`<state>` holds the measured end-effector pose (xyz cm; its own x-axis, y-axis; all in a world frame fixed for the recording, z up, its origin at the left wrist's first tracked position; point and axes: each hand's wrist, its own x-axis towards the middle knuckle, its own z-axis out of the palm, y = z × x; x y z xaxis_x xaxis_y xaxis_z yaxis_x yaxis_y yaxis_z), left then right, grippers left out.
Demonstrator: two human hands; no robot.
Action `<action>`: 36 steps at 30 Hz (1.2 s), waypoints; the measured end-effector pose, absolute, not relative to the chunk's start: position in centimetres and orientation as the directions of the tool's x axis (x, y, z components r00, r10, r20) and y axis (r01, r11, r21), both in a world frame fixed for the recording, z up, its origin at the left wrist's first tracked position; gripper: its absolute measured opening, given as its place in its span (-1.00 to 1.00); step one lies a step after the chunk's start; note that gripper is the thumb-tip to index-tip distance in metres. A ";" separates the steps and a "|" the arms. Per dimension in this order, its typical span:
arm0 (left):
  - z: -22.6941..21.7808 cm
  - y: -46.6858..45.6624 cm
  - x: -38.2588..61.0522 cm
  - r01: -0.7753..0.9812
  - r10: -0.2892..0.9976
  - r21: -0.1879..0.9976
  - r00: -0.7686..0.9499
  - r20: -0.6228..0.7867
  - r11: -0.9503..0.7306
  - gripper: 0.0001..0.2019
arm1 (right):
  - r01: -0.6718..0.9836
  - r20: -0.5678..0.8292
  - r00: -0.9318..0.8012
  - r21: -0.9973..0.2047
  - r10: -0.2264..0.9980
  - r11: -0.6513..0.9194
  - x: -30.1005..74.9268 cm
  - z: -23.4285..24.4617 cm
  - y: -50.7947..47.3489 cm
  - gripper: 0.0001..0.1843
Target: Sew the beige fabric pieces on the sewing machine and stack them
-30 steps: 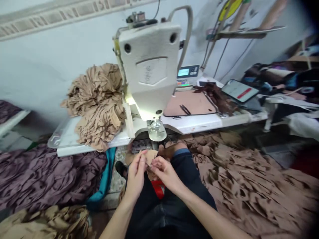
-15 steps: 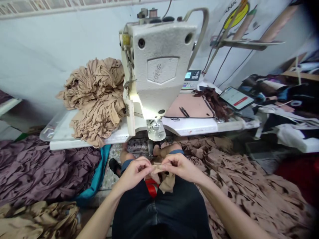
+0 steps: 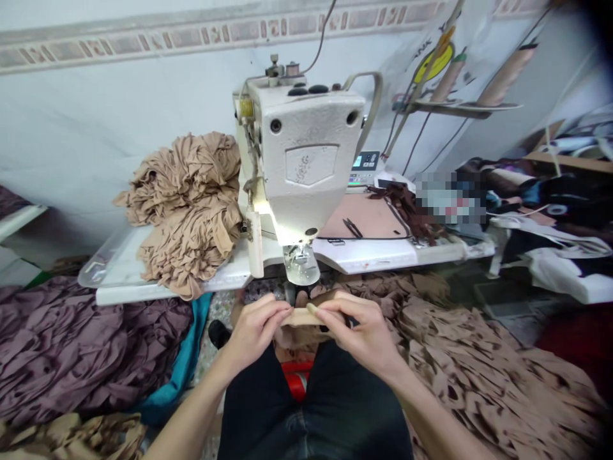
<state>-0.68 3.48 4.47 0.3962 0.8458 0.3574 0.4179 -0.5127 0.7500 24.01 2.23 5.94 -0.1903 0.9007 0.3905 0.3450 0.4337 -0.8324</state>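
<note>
Two hands (image 3: pixel 256 332), one tan strip (image 3: pixel 299 317), probably fabric

- The left hand (image 3: pixel 253 329) and right hand (image 3: pixel 357 335) pinch a narrow beige fabric strip (image 3: pixel 299 317) between them, just below the presser foot (image 3: pixel 301 265) of an industrial sewing machine (image 3: pixel 301 147).
- The lit machine stands on a white sewing table (image 3: pixel 124 292), with a heap of tan stretch fabric (image 3: pixel 189 214) beside it on the left.
- To its right lie a pink mat (image 3: pixel 368 217), black snips (image 3: pixel 352 227) and dark brown strips (image 3: pixel 407 214), near a digital control panel (image 3: pixel 364 167).
- On the floor, a pinkish-brown fabric pile (image 3: pixel 479 358) spreads right; a mauve fabric pile (image 3: pixel 86 345) lies left, touching teal cloth (image 3: pixel 179 364).
- A red item (image 3: pixel 297 377) sits on dark trousers (image 3: pixel 311 409) — its exact kind is unclear.
</note>
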 end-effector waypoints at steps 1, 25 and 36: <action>4.8 3.7 -0.6 0.414 0.853 0.760 0.380 0.356 -0.502 -0.73 | 0.354 0.424 -0.169 -0.816 0.890 0.457 23.9 6.3 2.4 -0.76; 7.3 10.2 3.7 0.036 0.982 0.981 -0.004 0.189 -0.188 -0.72 | 0.041 0.200 0.106 -0.980 0.974 0.196 24.5 5.9 10.3 -0.57; 6.7 10.1 4.0 -0.044 0.987 0.986 -0.028 0.158 -0.159 -0.62 | 0.047 0.182 0.105 -0.983 0.978 0.178 25.1 3.2 10.5 -0.52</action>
